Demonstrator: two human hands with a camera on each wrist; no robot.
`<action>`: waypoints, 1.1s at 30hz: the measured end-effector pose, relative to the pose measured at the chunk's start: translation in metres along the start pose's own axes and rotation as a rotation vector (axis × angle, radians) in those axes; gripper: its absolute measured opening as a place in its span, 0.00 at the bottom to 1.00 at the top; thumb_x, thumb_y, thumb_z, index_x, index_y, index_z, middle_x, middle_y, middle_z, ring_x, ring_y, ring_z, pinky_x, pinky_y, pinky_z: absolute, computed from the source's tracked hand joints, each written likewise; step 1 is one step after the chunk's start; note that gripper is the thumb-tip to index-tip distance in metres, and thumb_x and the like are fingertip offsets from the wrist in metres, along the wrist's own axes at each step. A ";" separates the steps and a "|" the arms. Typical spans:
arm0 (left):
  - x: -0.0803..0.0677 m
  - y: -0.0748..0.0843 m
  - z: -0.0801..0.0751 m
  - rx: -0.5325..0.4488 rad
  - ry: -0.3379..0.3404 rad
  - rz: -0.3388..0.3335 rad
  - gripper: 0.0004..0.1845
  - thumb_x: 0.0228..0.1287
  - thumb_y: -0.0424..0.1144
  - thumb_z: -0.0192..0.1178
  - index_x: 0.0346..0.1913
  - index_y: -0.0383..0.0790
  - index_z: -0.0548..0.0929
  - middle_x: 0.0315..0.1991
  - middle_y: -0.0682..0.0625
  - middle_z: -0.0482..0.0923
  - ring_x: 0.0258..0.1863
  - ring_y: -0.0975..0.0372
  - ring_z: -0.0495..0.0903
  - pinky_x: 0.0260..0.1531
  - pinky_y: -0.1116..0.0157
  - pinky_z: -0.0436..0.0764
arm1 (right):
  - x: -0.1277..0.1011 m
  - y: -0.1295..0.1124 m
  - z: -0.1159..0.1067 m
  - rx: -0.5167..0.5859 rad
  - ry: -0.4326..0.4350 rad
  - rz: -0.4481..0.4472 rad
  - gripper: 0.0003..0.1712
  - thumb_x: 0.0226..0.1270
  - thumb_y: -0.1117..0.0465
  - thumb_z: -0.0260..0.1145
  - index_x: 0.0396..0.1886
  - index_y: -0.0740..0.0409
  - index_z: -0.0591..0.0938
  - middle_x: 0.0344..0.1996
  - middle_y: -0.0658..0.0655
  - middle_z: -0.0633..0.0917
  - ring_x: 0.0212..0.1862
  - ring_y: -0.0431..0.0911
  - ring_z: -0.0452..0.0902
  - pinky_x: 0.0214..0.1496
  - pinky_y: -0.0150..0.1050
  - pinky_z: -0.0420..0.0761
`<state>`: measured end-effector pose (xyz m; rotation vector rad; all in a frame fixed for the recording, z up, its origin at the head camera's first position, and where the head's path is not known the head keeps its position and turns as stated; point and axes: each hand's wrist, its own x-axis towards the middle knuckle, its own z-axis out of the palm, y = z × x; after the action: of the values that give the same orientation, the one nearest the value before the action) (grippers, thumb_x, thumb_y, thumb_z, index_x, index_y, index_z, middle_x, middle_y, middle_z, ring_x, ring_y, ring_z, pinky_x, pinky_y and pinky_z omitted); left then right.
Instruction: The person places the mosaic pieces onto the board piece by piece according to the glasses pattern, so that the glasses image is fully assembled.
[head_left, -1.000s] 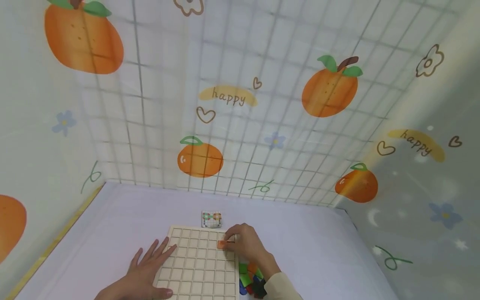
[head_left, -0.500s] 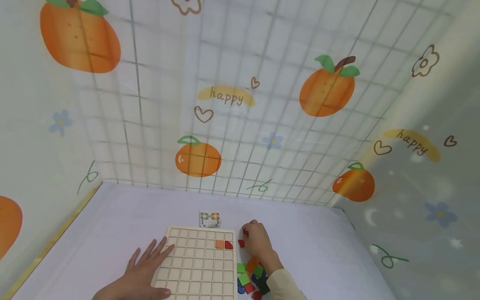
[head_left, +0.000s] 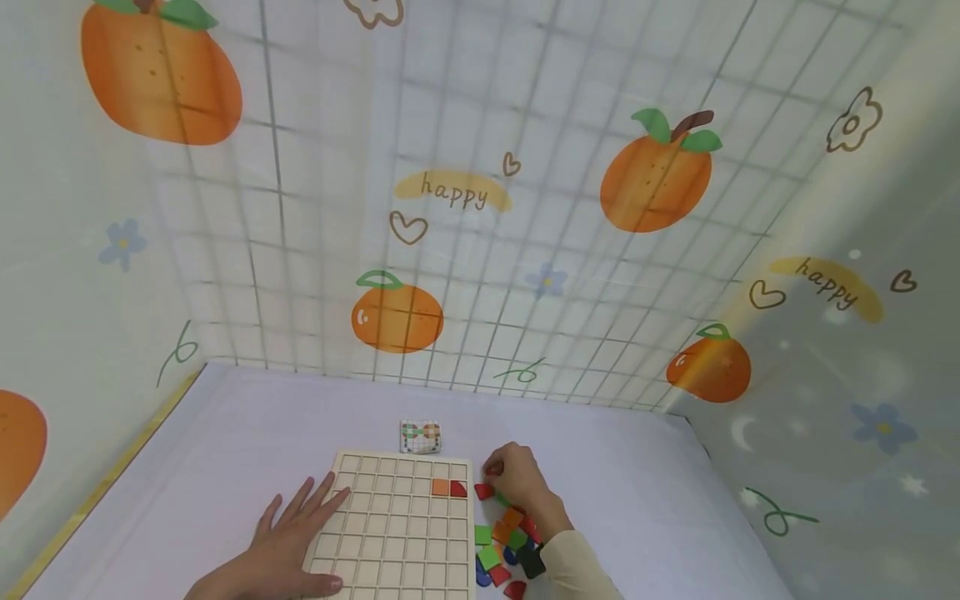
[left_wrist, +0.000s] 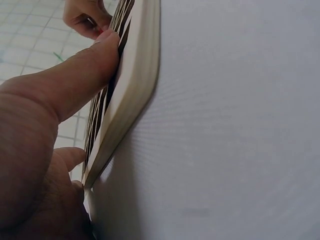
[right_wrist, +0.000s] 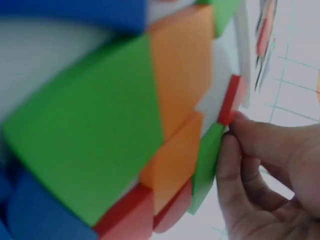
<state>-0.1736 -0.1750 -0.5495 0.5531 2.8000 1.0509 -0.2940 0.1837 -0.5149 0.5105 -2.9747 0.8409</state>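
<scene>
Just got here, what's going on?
A person is working at a gridded board with coloured pieces. Their spread left hand rests on its left side. The right hand is off the right edge, fingertips close together by a loose red piece; whether they grip anything is unclear. An orange square and a red tile sit side by side on the board. A printed card lies beyond it.

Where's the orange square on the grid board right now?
In the head view, the orange square sits near the far right corner of the grid board, immediately left of a red piece.
</scene>
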 end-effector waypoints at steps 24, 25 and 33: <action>-0.001 0.000 0.000 -0.032 0.007 0.023 0.62 0.40 0.67 0.71 0.76 0.40 0.58 0.77 0.34 0.40 0.73 0.34 0.33 0.59 0.30 0.25 | 0.010 -0.058 0.035 0.219 -0.177 -0.240 0.04 0.62 0.66 0.72 0.33 0.53 0.90 0.31 0.42 0.85 0.32 0.31 0.78 0.34 0.29 0.79; -0.001 0.001 0.000 -0.026 0.006 0.019 0.62 0.39 0.67 0.71 0.76 0.40 0.58 0.77 0.34 0.40 0.73 0.33 0.34 0.59 0.30 0.25 | 0.011 -0.058 0.037 0.187 -0.181 -0.263 0.04 0.62 0.66 0.72 0.34 0.53 0.90 0.31 0.42 0.84 0.32 0.31 0.77 0.34 0.28 0.79; -0.001 -0.001 0.001 -0.006 0.017 0.025 0.62 0.39 0.68 0.71 0.75 0.39 0.59 0.77 0.33 0.42 0.72 0.33 0.36 0.58 0.29 0.28 | 0.017 -0.056 0.040 0.011 -0.180 -0.422 0.07 0.63 0.66 0.71 0.36 0.51 0.91 0.31 0.41 0.82 0.33 0.31 0.73 0.33 0.26 0.75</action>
<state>-0.1729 -0.1753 -0.5504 0.5824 2.8107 1.0738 -0.2889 0.1127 -0.5192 1.2173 -2.8407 0.8014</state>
